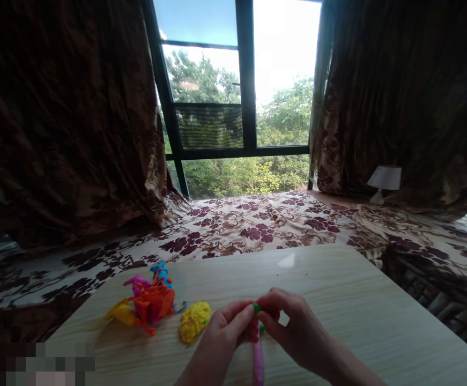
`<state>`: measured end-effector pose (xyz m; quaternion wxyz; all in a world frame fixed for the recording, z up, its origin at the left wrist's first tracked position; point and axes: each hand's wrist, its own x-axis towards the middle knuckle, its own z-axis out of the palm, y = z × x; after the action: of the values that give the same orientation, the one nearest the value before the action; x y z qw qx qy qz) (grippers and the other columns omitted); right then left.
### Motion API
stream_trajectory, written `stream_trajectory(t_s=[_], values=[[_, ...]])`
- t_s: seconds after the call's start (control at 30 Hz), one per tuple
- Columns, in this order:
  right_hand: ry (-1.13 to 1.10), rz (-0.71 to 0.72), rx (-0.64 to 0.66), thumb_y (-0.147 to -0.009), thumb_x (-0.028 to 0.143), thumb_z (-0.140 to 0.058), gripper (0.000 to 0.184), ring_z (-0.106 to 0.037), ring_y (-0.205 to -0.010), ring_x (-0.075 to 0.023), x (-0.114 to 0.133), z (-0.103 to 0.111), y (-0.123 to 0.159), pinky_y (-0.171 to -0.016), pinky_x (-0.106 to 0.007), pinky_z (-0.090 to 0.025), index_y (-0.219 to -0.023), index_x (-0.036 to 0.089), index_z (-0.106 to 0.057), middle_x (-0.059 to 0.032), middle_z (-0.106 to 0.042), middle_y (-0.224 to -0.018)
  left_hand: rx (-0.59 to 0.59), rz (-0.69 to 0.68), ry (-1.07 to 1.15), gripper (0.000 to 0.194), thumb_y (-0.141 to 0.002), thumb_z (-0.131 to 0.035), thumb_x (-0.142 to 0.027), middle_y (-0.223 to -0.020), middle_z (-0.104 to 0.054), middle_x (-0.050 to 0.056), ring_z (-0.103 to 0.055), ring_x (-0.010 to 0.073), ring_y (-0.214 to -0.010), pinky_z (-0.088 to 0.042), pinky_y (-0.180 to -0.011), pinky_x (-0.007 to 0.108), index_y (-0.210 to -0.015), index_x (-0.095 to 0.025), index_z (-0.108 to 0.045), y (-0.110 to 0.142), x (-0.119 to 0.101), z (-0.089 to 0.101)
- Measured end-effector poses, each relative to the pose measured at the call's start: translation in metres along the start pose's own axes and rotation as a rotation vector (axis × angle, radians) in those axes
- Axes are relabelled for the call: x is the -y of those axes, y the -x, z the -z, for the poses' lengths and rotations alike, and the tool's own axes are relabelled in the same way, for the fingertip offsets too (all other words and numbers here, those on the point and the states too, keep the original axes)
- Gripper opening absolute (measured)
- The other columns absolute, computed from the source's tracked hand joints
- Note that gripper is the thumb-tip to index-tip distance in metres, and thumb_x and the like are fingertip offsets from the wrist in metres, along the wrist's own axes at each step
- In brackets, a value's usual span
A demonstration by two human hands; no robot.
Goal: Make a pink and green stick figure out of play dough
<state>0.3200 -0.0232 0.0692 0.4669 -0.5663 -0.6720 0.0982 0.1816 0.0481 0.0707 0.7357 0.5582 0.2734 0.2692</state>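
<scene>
Above the table's near part, my left hand [235,324] and my right hand [287,321] meet, fingertips closed together. Between them shows a small piece of green modelling clay [256,309], pinched by both hands. Another bit of green [262,327] peeks out just under my right fingers. Directly below the hands is a long pink strip [258,364]; its upper end is hidden by my fingers, and I cannot tell whether it is touched. Left of my left hand lies a lumpy yellow clay mass [194,321] with a tiny green speck on it.
A heap of orange clay [155,305] with yellow, magenta and blue pieces sits on the left of the wooden table [357,300]. Beyond the table is a flower-patterned cloth [257,225] below a window. A small white lamp [385,178] stands at the right by the curtain.
</scene>
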Motion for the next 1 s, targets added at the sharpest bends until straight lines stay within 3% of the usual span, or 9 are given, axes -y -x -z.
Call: stream_trajectory(t_s=[0.13, 0.43, 0.7, 0.83, 1.0], values=[[-0.07, 0.026, 0.027, -0.076, 0.01, -0.054, 0.013, -0.049, -0.064, -0.009, -0.003, 0.007, -0.003, -0.059, -0.02, -0.038, -0.085, 0.018, -0.058, 0.002, -0.052, -0.073, 0.039, 0.046, 0.06, 0.031, -0.08, -0.05, -0.036, -0.067, -0.057, 0.003, -0.051, 0.0112, -0.061, -0.043, -0.061, 0.026, -0.087, -0.012, -0.067, 0.001, -0.005, 0.002], [-0.075, 0.037, -0.006, -0.077, 0.01, -0.052, 0.011, -0.048, -0.064, -0.0095, -0.002, 0.008, -0.003, -0.058, -0.021, -0.039, -0.084, 0.018, -0.058, 0.0011, -0.051, -0.072, -0.007, 0.052, 0.026, 0.028, -0.073, -0.06, -0.033, -0.067, -0.062, 0.005, -0.054, 0.0133, -0.065, -0.044, -0.069, 0.029, -0.088, -0.011, -0.067, 0.002, -0.012, -0.001], [-0.11, 0.079, 0.06, -0.07, 0.006, -0.057, 0.025, -0.048, -0.065, -0.0098, 0.002, 0.006, 0.0, -0.059, -0.021, -0.04, -0.091, 0.018, -0.059, 0.0005, -0.052, -0.076, 0.013, 0.037, 0.087, 0.02, -0.073, -0.057, -0.029, -0.052, -0.052, -0.001, -0.043, 0.0075, -0.049, -0.037, -0.052, 0.022, -0.074, -0.011, -0.066, 0.003, -0.004, -0.008], [-0.108, 0.083, 0.059, -0.07, 0.009, -0.059, 0.019, -0.048, -0.066, -0.0103, 0.004, 0.002, 0.0, -0.06, -0.022, -0.04, -0.087, 0.019, -0.059, 0.0007, -0.052, -0.075, 0.005, 0.013, 0.088, 0.023, -0.072, -0.057, -0.03, -0.045, -0.044, -0.004, -0.036, 0.0056, -0.044, -0.032, -0.046, 0.02, -0.06, -0.012, -0.063, 0.002, 0.002, -0.006], [-0.082, 0.061, -0.046, -0.075, 0.011, -0.055, 0.019, -0.049, -0.067, -0.0106, -0.002, 0.003, -0.001, -0.061, -0.023, -0.041, -0.092, 0.019, -0.058, -0.0001, -0.053, -0.077, 0.006, 0.052, 0.216, 0.02, -0.073, -0.06, -0.031, -0.061, -0.056, 0.001, -0.048, 0.0083, -0.056, -0.04, -0.056, 0.021, -0.078, -0.013, -0.067, 0.001, 0.0, -0.003]])
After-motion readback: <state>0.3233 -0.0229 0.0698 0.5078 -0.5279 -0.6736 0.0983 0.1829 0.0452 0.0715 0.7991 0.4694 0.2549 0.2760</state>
